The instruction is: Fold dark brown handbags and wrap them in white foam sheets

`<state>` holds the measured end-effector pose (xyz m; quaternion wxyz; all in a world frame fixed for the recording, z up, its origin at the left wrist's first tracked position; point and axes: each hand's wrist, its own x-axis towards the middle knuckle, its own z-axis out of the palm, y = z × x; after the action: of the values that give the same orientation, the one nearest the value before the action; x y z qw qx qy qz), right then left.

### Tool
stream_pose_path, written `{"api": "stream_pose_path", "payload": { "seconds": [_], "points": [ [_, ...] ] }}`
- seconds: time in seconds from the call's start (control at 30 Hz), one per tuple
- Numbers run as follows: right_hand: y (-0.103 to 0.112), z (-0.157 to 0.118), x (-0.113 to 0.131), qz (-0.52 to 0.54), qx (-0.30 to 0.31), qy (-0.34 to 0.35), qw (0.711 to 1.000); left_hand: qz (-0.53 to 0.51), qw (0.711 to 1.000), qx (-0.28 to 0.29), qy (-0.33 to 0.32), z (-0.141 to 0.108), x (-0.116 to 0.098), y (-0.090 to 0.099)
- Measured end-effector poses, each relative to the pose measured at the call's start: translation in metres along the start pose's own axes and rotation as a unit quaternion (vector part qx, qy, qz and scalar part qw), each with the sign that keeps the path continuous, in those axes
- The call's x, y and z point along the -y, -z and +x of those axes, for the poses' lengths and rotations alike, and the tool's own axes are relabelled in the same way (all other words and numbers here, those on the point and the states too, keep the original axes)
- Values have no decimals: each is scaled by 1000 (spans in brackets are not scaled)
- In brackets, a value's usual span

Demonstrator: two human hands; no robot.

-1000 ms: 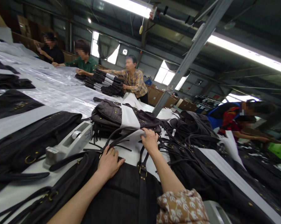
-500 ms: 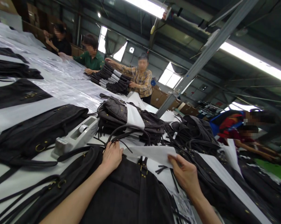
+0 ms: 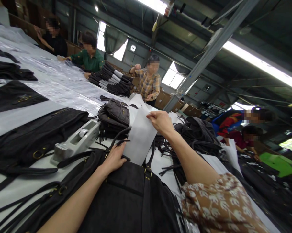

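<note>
The right hand (image 3: pixel 160 122) is pinching the paper (image 3: pixel 140 139) while the left hand (image 3: pixel 113 158) is resting, half open, on the bag (image 3: pixel 124 200).

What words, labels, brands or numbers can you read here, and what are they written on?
No text can be read for certain.
Tape dispenser: a dark mark near its far end, too small to make out.
Wall clock: numerals too small and blurred.
White paper strip: no writing visible.
Black bag in front: no writing visible.

Black bag (image 3: pixel 124 197) lying flat; white sheet (image 3: pixel 140 137) slanting upward at its top edge.
</note>
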<state>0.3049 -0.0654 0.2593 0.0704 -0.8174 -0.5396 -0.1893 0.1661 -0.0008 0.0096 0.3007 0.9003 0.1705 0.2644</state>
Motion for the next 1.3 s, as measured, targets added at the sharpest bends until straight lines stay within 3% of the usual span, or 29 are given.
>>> {"api": "stream_pose_path", "payload": {
  "seconds": [0.17, 0.27, 0.4, 0.5, 0.57, 0.63, 0.73, 0.83, 0.9, 1.0, 1.17, 1.3],
  "points": [
    [-10, 29, -24, -2, -17, -40, 999, -38, 999, 9, 23, 0, 4, -2],
    [-14, 38, -26, -2, -33, -57, 998, -52, 997, 19, 57, 0, 6, -4],
    [2, 20, -8, 28, -47, -18, 998, -49, 997, 32, 55, 0, 6, -3],
    [36, -33, 19, 76, -53, 24, 995, -33, 997, 43, 54, 2, 7, 1],
    [57, -85, 42, 132, -33, 24, 990, -40, 996, 58, 52, 3, 8, 5],
    [62, -147, 65, 196, 4, 4, 981, -49, 995, 71, 55, 5, 8, 9],
    [22, -244, 93, 260, 68, 36, 963, -52, 993, 93, 49, 3, 4, 10],
    [-54, -330, 113, 199, -24, 104, 974, -13, 993, 121, 10, -5, -5, 6],
    [-97, -372, 124, 182, -27, 97, 978, 39, 989, 140, -25, -11, -9, 2],
    [-123, -410, 136, 149, -54, 59, 986, 95, 983, 148, -44, -17, -13, -1],
    [-100, -425, 145, 128, -29, 95, 987, 161, 972, 166, -43, -19, -12, -1],
    [-87, -422, 150, 150, -22, 72, 986, 178, 969, 165, -53, -19, -9, -2]
  ]
}}
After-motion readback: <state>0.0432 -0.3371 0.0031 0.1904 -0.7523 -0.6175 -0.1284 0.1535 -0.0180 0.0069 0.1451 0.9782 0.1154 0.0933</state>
